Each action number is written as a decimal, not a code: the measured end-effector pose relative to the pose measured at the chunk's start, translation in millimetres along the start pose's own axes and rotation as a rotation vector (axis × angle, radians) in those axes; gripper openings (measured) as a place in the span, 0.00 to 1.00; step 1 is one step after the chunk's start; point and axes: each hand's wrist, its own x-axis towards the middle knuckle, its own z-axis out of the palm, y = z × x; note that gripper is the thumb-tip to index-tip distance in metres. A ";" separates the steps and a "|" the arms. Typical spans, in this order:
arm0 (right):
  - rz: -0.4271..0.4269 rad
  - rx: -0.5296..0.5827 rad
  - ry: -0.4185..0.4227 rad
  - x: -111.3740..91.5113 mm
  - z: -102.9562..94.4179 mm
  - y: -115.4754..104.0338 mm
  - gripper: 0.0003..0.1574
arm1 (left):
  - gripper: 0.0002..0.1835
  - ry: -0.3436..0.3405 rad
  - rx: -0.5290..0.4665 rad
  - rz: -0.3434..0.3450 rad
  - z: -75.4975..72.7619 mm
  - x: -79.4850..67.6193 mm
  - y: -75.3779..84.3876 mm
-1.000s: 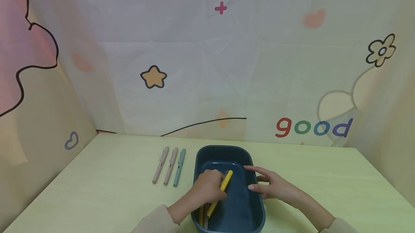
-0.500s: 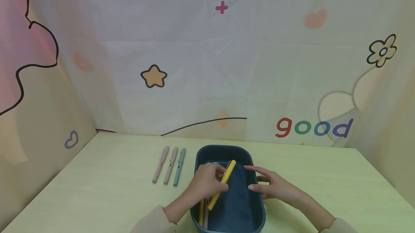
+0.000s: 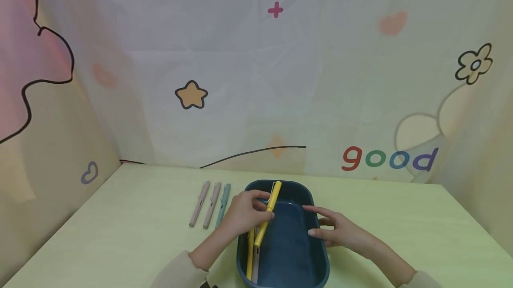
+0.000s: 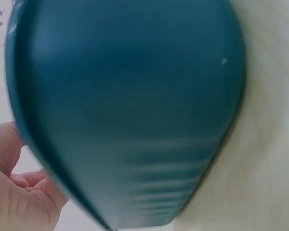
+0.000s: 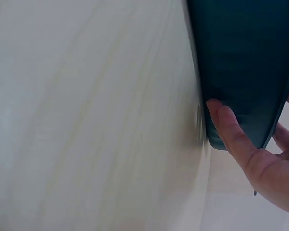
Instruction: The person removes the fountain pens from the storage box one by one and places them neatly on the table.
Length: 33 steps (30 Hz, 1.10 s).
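Observation:
My left hand [image 3: 243,212] pinches a yellow capped pen [image 3: 274,196] between thumb and fingers, tilted above the left part of a dark blue box [image 3: 294,243]. Inside, along its left wall, lie another yellow pen [image 3: 250,259] and a greyish-pink pen [image 3: 256,265]. My right hand [image 3: 340,233] holds the right wall, thumb and index finger over the rim. In the right wrist view, other fingers [image 5: 233,132] lie against the box's outside. The left wrist view shows the box's outer wall [image 4: 135,96] and part of my left hand [image 4: 26,199]; the pen is hidden there.
Left of the box, two greyish-pink pens [image 3: 199,203] [image 3: 212,204] and a blue-green pen [image 3: 224,201] lie side by side on the pale yellow table [image 3: 132,225]. A patterned cloth backdrop [image 3: 240,79] rises behind and at both sides.
My left hand has lifted the yellow pen and moved it up and toward the back left of the box. It now covers the blue-green pen's lower end. My right hand stays put.

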 end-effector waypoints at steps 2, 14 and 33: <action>0.002 -0.003 0.002 0.1 0.1 0.1 0.43 | 0.24 -0.001 -0.049 -0.023 -6.1 -0.2 -0.9; -0.016 0.008 -0.008 1.8 -0.5 2.7 0.44 | 0.24 0.138 -0.074 -0.129 -47.3 -8.7 -15.3; -0.029 0.006 0.001 1.7 -1.3 3.4 0.43 | 0.24 0.246 -0.034 -0.260 -104.3 -11.4 -55.8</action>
